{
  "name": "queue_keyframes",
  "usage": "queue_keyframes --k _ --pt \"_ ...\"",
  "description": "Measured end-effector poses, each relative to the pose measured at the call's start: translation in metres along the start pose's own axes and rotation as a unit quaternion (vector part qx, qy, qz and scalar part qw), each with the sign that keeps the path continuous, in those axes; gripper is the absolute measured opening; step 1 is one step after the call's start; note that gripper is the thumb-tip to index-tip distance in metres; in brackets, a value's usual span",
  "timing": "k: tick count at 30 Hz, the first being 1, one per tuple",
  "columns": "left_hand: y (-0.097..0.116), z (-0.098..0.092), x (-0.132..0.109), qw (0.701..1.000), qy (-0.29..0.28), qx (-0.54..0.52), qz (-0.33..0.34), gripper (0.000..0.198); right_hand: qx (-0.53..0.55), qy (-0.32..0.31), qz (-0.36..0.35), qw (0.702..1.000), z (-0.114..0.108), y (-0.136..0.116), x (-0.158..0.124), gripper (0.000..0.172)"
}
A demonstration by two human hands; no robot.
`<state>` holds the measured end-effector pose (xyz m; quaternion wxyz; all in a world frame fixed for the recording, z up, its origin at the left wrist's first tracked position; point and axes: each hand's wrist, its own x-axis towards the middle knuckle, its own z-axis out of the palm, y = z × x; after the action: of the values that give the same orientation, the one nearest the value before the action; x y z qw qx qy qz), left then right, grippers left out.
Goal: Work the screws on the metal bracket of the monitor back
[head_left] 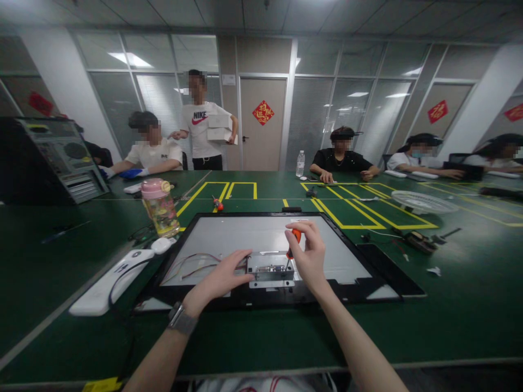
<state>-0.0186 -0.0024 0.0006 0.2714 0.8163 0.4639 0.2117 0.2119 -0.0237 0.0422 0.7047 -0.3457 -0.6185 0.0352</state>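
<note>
My right hand (309,253) is closed around the orange-and-black handle of a small screwdriver (296,235). The screwdriver stands nearly upright, its shaft reaching down to the right end of a silver metal bracket (272,275). At the bracket's left end, my left hand (220,275) grips it, with thumb and fingers at its near and far corners. Small connectors show along the bracket, though the screwdriver's tip is too small to make out. Under both lies a flat display panel (241,228) with a grey-white back and black frame. Thin coloured wires (192,264) run left from the bracket.
On the left are a white power bank-like device (110,283) with a black cable, a pink-lidded bottle (160,209) and an open computer case (61,158). A black slab (392,269) lies right of the panel, near a dark tool (420,239). Several people sit or stand across the green table (461,326).
</note>
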Motion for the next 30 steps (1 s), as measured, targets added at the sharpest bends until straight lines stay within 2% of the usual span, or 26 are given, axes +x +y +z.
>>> queue_keyframes --k 2,5,7,13,16,20,25,30 --pt "-0.001 0.0006 0.0003 1.0 0.001 -0.002 0.003 0.067 -0.007 0.004 -0.001 1.0 -0.0008 0.0002 -0.0001 0.009" --pt "-0.002 0.0008 0.0 1.0 0.0 -0.001 0.003 0.067 0.021 -0.019 0.019 0.999 -0.0028 0.0009 -0.0014 0.024" --pt "-0.0021 0.0005 -0.0005 1.0 -0.003 -0.001 0.003 0.067 0.046 -0.036 0.035 0.998 -0.0033 0.0011 -0.002 0.029" --pt "0.0014 -0.0015 -0.0017 1.0 -0.002 -0.002 -0.001 0.067 0.002 -0.006 0.007 1.0 0.0005 -0.0009 0.0001 0.01" --pt "0.0035 -0.0017 -0.0022 1.0 -0.002 -0.004 -0.003 0.068 0.006 0.009 0.015 1.0 0.002 0.0005 0.0004 0.003" --pt "0.0035 -0.0015 -0.0024 1.0 0.001 -0.006 0.001 0.068 0.031 0.021 0.046 0.998 0.0011 0.0024 -0.0002 0.012" --pt "0.0036 -0.0021 -0.0021 1.0 0.003 0.001 -0.003 0.065 0.076 -0.009 0.106 0.991 -0.0006 -0.0009 -0.0009 0.02" --pt "0.0032 -0.0017 -0.0014 1.0 0.003 0.0 -0.001 0.066 0.132 0.006 0.134 0.982 0.001 -0.0029 -0.0011 0.024"
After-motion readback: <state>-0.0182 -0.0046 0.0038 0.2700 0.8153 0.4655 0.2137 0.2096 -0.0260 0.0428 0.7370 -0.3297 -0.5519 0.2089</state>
